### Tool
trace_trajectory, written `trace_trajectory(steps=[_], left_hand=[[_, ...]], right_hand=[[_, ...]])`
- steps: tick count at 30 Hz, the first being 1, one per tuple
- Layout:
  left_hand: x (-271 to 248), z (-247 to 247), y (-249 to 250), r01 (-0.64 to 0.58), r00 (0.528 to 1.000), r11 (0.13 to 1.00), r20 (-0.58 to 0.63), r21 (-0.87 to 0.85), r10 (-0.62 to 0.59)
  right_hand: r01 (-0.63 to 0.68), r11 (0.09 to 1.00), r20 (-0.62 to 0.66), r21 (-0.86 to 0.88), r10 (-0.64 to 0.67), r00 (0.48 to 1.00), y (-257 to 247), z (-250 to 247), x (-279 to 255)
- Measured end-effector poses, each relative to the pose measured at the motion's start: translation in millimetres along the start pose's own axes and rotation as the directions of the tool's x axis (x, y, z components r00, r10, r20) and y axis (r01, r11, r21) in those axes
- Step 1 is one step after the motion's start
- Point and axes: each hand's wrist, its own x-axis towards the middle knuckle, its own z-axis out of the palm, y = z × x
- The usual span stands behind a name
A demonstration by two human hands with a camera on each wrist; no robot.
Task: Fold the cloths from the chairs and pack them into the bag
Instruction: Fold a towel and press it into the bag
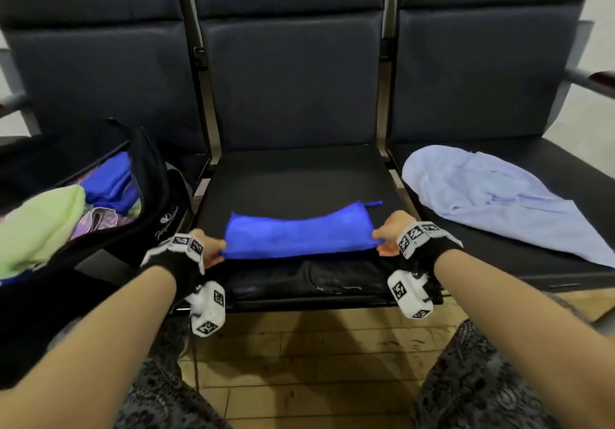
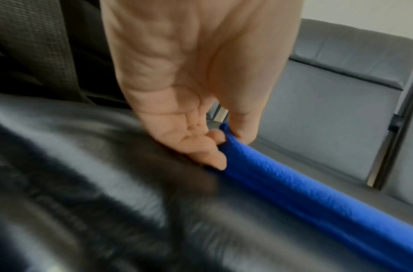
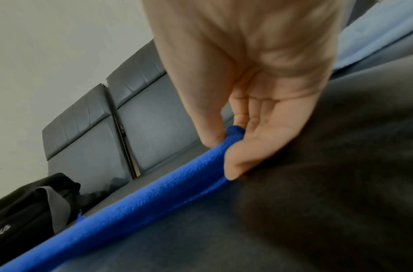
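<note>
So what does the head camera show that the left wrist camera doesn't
Only the head view shows the right hand pinching the blue cloth, the open black bag with cloths inside on the left seat, and the pale blue cloth lying unfolded on the right seat. Only the left wrist view shows the palm side of the left hand, its fingers and thumb pinching the cloth's end. Both show the left hand gripping the blue cloth over the dark middle seat.
</note>
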Motion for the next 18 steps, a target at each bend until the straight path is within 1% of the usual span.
trace_trajectory(steps=[1,2,3,5,6,7,8,10,11,12,14,15,16,17,18], left_hand=[[-2.9,-0.1,-4.7,-0.012,1.0,0.982,-0.002,0.188,0.012],[-2.7,-1.7,-11.3,-0.041,0.999,0.955,0.013,0.295,0.039],[-0.4,-3.1,-17.7,-0.04,0.999,0.931,-0.002,0.362,0.044],[-1.9,-4.7,-19.3,-0.06,0.998,0.91,0.012,0.409,0.06],[-6.9,-5.7,-17.1,-0.055,0.998,0.91,0.006,0.411,0.057],[-1.6,-7.1,-19.4,-0.068,0.998,0.892,0.023,0.448,0.064],[-7.8,-7.1,-18.3,-0.052,0.999,0.889,0.026,0.456,0.045],[-5.3,-9.1,-20.3,-0.067,0.998,0.868,0.029,0.492,0.06],[-2.6,-10.2,-21.0,-0.068,0.998,0.854,0.029,0.515,0.062],[-2.1,-10.7,-21.4,-0.069,0.997,0.838,0.011,0.541,0.076],[0.6,-10.0,-21.9,-0.078,0.996,0.827,0.01,0.557,0.088],[3.8,-9.2,-21.8,-0.074,0.996,0.828,0.005,0.555,0.085],[4.6,-8.8,-21.1,-0.066,0.997,0.843,0.006,0.533,0.074],[6.2,-8.3,-20.8,-0.062,0.998,0.864,0.011,0.5,0.065],[5.4,-8.2,-19.2,-0.06,0.998,0.888,0.024,0.456,0.055]], right_hand=[[-0.017,1.0,-0.018,0.013,0.017,1.0,2.8,3.1,-2.6],[-0.029,0.999,-0.031,0.029,0.03,0.999,4.5,5.6,-3.6],[-0.033,0.999,-0.032,0.015,0.034,0.999,4.6,6.5,-7.9],[-0.046,0.999,-0.007,-0.022,0.046,0.999,3.5,4.4,-14.1],[-0.049,0.998,-0.008,-0.043,0.049,0.999,3.9,3.6,-18.5],[-0.049,0.997,-0.024,-0.062,0.048,0.999,4.6,3.6,-22.7],[-0.034,0.993,-0.048,-0.11,0.028,0.998,3.4,2.5,-27.5],[-0.009,0.955,-0.121,-0.295,-0.028,0.992,-0.5,0.6,-37.8],[0.003,0.935,-0.158,-0.355,-0.064,0.985,-2.1,-0.1,-41.1],[0.027,0.93,-0.19,-0.367,-0.103,0.976,-4.6,-0.5,-44.4],[0.104,0.955,-0.239,-0.278,-0.173,0.956,-11.5,4.9,-44.2],[0.151,0.972,-0.246,-0.181,-0.193,0.95,-16.6,10.0,-44.3],[0.2,0.978,-0.222,-0.053,-0.207,0.953,-21.5,16.3,-43.9],[0.218,0.969,-0.163,0.117,-0.198,0.967,-27.3,24.4,-46.8],[0.204,0.936,-0.073,0.287,-0.191,0.979,-33.4,33.9,-50.6]])
